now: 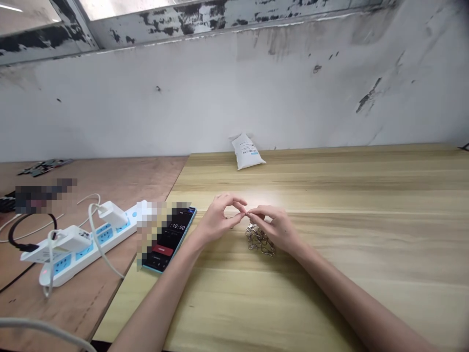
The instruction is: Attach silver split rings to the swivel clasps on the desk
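Note:
My left hand (219,217) is closed in a pinch, thumb and forefinger together, just above the light wood table. Its other fingers curve in an arch. My right hand (278,229) also pinches, and the fingertips of both hands meet. Whatever they hold between them is too small to make out. Under my right hand lies a small heap of silvery wire-like metal pieces (257,239), looped and tangled, partly covered by the fingers. A bit of thin metal shows by the left palm, but its kind is unclear.
A phone (170,239) with a timer on its screen lies left of my left forearm. Farther left, a white power strip (93,247) with chargers and cables rests on a brown table (154,176). A white packet (247,151) sits by the wall (198,98).

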`<action>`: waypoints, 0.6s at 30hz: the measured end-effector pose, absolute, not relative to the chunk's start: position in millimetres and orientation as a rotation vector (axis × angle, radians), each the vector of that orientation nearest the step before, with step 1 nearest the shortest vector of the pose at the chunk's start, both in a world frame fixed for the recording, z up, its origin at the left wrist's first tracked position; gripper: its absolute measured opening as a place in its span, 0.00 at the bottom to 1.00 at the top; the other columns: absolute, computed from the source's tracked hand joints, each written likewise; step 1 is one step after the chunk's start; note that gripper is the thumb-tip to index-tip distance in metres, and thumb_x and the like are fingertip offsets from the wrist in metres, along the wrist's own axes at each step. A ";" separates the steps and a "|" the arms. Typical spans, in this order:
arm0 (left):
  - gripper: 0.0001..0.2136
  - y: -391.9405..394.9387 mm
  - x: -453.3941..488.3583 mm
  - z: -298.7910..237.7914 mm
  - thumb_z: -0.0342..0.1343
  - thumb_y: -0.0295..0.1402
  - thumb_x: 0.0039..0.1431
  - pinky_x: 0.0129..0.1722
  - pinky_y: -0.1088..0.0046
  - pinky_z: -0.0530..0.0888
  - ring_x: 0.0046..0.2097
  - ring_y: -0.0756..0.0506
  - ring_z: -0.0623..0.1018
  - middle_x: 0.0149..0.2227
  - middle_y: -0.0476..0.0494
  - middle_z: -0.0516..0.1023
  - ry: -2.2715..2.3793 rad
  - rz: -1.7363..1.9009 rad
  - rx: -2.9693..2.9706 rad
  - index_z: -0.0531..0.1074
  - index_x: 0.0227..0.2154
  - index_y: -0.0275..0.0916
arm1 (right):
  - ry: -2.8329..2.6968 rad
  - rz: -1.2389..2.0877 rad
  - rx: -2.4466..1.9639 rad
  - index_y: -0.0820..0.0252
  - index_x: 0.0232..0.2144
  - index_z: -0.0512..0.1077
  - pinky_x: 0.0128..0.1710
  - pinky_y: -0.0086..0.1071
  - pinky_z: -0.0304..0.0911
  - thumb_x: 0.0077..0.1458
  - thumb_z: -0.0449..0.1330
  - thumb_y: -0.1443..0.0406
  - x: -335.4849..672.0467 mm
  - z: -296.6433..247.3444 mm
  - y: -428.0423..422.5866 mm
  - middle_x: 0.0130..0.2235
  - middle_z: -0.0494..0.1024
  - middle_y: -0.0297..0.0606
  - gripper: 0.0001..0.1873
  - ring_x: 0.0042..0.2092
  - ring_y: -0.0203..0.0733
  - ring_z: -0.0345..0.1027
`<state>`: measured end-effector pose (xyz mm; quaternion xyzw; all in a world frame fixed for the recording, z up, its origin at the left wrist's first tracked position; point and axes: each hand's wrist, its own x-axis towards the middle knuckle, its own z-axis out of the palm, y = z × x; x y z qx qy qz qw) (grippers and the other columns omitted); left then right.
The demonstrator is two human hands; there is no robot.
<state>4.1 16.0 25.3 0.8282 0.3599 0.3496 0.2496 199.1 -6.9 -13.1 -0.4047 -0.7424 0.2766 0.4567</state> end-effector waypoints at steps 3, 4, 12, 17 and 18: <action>0.10 17.1 3.1 25.3 0.60 0.26 0.57 0.51 0.63 0.66 0.44 0.46 0.76 0.36 0.50 0.81 0.938 0.954 2.261 0.71 0.42 0.41 | -1.816 0.721 -1.000 0.57 0.34 0.78 0.29 0.30 0.60 0.61 0.57 0.63 199.3 -10.5 -7.8 0.31 0.81 0.36 0.10 0.29 0.38 0.69; 0.10 17.6 3.0 24.9 0.60 0.26 0.57 0.51 0.63 0.66 0.44 0.45 0.76 0.36 0.49 0.81 0.926 0.955 2.265 0.71 0.42 0.41 | -1.813 0.731 -1.000 0.57 0.34 0.79 0.29 0.30 0.60 0.61 0.57 0.63 199.3 -9.8 -8.0 0.30 0.81 0.36 0.10 0.29 0.38 0.69; 0.08 18.2 3.9 23.7 0.60 0.28 0.58 0.49 0.64 0.68 0.44 0.45 0.76 0.36 0.48 0.81 0.909 0.953 2.265 0.72 0.41 0.41 | -1.806 0.803 -0.984 0.57 0.35 0.79 0.27 0.29 0.60 0.60 0.57 0.63 199.8 -6.3 -8.2 0.33 0.82 0.37 0.10 0.30 0.38 0.70; 0.08 19.4 1.4 24.1 0.59 0.30 0.59 0.47 0.66 0.70 0.43 0.46 0.77 0.36 0.47 0.80 0.879 0.933 2.218 0.72 0.42 0.41 | -1.808 0.845 -0.979 0.59 0.36 0.80 0.27 0.28 0.60 0.61 0.57 0.61 199.6 -2.5 -9.6 0.30 0.81 0.37 0.12 0.29 0.38 0.69; 0.07 19.8 0.7 24.0 0.59 0.31 0.59 0.47 0.66 0.70 0.43 0.46 0.77 0.37 0.47 0.80 0.872 0.920 2.209 0.73 0.41 0.41 | -1.815 0.852 -0.974 0.59 0.36 0.80 0.27 0.28 0.59 0.61 0.57 0.61 199.9 -2.8 -9.5 0.29 0.80 0.37 0.12 0.29 0.37 0.68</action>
